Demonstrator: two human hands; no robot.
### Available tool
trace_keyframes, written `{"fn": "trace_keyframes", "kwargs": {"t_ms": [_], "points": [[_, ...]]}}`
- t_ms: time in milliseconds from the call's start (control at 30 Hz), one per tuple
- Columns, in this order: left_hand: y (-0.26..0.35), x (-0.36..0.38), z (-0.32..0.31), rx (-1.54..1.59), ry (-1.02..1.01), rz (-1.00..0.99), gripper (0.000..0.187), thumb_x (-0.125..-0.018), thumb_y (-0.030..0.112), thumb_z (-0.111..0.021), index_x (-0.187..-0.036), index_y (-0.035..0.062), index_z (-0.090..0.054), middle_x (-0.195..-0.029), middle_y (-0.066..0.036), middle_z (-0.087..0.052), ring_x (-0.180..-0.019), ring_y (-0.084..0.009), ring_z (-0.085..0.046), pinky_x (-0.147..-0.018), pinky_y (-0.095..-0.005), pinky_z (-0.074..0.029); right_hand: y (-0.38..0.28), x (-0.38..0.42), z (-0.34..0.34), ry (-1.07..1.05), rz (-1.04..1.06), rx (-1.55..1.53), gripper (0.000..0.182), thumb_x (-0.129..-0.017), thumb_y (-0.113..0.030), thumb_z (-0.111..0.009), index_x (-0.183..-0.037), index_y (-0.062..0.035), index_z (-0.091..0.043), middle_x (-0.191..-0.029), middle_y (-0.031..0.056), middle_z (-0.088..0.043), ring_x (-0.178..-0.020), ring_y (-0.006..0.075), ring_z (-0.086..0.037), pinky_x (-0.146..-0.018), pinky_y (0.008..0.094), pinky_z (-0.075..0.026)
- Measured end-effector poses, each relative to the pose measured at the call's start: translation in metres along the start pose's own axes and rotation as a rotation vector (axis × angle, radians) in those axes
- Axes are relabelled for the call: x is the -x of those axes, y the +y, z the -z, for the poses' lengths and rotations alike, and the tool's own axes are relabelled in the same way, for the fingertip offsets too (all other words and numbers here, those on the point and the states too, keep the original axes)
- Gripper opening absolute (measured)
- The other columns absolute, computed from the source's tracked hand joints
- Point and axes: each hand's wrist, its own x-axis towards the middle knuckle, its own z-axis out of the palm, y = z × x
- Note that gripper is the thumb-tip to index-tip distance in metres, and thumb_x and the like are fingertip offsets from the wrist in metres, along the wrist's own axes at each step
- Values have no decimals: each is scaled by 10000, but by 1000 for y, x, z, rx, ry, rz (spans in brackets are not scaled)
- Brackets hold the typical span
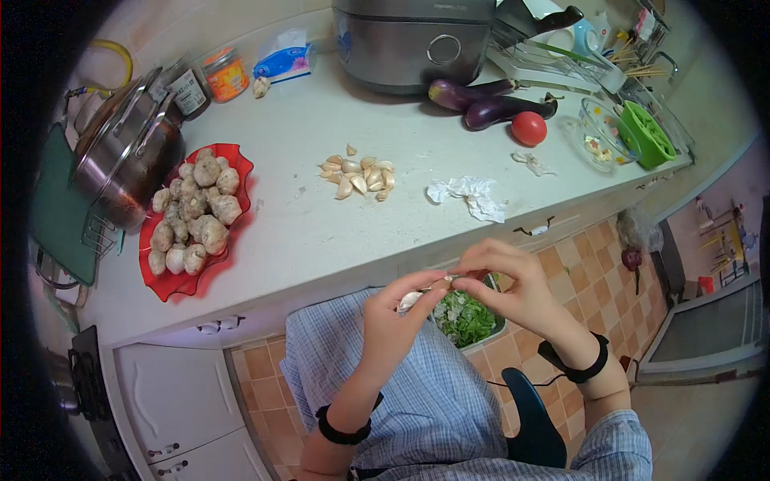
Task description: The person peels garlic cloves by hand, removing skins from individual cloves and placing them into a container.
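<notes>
My left hand (391,321) is closed around a piece of garlic (409,302), its white skin showing between the fingers. Thumb and forefinger of my right hand (517,284) pinch at the garlic's far end, meeting the left fingertips in front of the counter edge. Beyond the hands, a small heap of loose garlic cloves (358,175) lies on the counter. Unpeeled garlic bulbs (192,207) fill a red wavy-edged plate (242,167) at the left. Crumpled white paper (473,195) lies closer to my right hand.
A steel pot (128,172), jars (224,76) and a tissue pack (283,62) stand at the back left. An appliance (413,48), eggplants (497,111), a tomato (528,128), a glass bowl (600,136) and a green basket (648,135) line the back right. Below, chopped greens (465,317) sit in a container.
</notes>
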Motion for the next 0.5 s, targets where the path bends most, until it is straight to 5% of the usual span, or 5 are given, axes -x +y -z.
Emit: {"fn": "trace_keyframes", "kwargs": {"t_ms": [233,500], "points": [[-8,0,-16,-158,23,-35,163,-756,51,-607,-917,27,-605,-849,-54,-634,-769,-93,-584,-674,-214,-451,16,18,-2,28,-240,-324,100,-746,-22,-610,-841,10,-607,-842,51,-574,-733,101,-547,-627,196,-441],[-6,1,-34,-413,78,-48,147,-743,46,-625,-885,13,-612,-812,-37,-629,-741,-66,-561,-646,-186,-433,24,32,-2,70,-306,-211,83,-763,-31,-572,-834,9,-566,-820,33,-552,-725,76,-521,-645,197,-423]]}}
